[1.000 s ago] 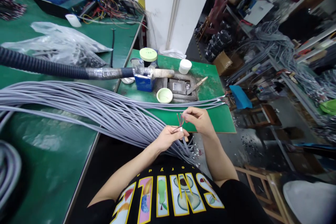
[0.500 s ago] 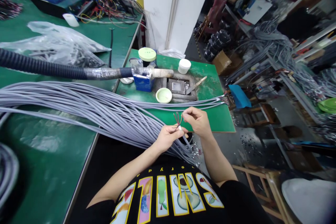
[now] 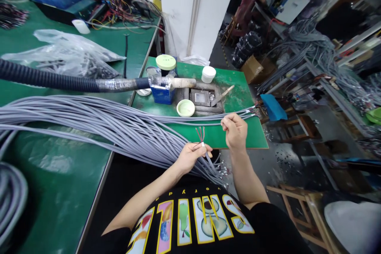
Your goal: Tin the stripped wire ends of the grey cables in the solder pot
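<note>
Bundle [image 3: 119,129]: gray, sweeping in beside the left hand [image 3: 189,157].
Right hand [image 3: 235,131]: fingers curled closed, apart from the wires [image 3: 201,135]; contents unclear.
Cable [image 3: 209,160]: clamped in the left hand.
Wires: fanning out just above the left hand.

The single view looks from the person's head, forward and steeply down. The shirt [image 3: 190,222] sits closest, along the bottom edge; beyond it, at arm's reach near the middle, come the left hand [image 3: 190,156] and right hand [image 3: 235,131]. The green table [image 3: 254,137] lies past them, with the pillar [image 3: 175,8] farther off at the top.
</note>
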Demonstrator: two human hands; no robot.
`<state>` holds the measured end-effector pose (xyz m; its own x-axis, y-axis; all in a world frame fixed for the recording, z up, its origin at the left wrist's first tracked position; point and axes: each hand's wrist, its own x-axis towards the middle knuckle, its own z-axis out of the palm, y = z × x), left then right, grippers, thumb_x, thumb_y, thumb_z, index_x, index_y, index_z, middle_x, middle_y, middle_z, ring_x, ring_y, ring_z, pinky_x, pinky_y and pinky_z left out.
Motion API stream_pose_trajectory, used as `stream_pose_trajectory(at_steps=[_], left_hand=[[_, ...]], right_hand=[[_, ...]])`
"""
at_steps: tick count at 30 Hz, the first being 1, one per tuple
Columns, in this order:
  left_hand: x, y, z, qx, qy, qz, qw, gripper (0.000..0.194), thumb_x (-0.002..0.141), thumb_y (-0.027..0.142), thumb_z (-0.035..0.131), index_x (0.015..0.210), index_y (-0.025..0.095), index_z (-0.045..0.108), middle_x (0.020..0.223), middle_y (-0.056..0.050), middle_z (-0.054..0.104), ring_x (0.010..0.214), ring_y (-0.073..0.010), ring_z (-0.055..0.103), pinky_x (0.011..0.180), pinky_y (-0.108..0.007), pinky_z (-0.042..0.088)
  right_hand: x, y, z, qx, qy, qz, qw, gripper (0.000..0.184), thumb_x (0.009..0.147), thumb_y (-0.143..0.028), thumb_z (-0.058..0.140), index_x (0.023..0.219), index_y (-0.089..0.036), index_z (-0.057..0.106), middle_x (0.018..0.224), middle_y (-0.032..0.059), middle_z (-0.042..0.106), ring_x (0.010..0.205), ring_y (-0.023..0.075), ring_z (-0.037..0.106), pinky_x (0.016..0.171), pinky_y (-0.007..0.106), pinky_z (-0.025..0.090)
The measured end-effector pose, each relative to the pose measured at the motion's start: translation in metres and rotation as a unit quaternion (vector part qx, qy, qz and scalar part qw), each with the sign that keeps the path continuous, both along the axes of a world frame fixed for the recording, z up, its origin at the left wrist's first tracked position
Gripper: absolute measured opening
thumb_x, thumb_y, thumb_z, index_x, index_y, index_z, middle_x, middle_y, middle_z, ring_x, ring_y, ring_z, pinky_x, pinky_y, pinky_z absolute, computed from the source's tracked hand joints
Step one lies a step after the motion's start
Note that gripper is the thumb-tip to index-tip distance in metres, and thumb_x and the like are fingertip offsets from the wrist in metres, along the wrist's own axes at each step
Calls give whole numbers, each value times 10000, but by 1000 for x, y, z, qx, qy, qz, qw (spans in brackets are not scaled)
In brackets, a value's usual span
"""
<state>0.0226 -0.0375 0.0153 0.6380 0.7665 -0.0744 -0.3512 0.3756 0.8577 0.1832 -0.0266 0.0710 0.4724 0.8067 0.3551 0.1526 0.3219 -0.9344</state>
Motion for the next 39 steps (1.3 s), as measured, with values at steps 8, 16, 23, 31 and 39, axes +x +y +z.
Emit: stream_pose_trajectory(at_steps=[8,16,23,31,39], left_hand=[[0,3,8,-51,-25,-7,998,414,615,517,779,736,124,734,609,-58,658,582,-135,554,647,-261,425],[1,5,0,7,13,-4,1000,411,646,510,759,783,122,751,665,-79,686,623,-152,562,677,-273,428],[4,4,-1,49,12,-14,999,374,692,491,732,735,120,746,744,-89,706,684,-173,597,748,-303,461],[1,3,-4,66,65,-2,996,323,704,445,732,786,133,754,737,-81,710,709,-180,618,753,-287,474],[7,7,3,17,60,62,996,286,521,391,842,668,168,742,585,-27,662,590,-139,595,615,-241,481]], right_hand=[[-13,-20,4,-54,-135,84,986,159,792,-241,569,644,-183,577,605,-26,543,573,105,485,576,247,396],[-21,-24,14,-52,-203,92,973,138,769,-264,631,659,-193,586,639,-16,589,608,117,526,611,251,428],[-23,-22,15,-59,-243,66,966,107,750,-256,656,684,-199,593,679,-10,603,640,126,537,663,269,429],[-30,-20,17,-48,-207,46,976,226,798,-255,568,588,-194,510,584,-30,516,577,103,474,602,239,399],[-5,-12,20,-26,-131,-16,991,292,841,-396,532,642,-185,502,609,-35,502,581,88,445,584,218,387]])
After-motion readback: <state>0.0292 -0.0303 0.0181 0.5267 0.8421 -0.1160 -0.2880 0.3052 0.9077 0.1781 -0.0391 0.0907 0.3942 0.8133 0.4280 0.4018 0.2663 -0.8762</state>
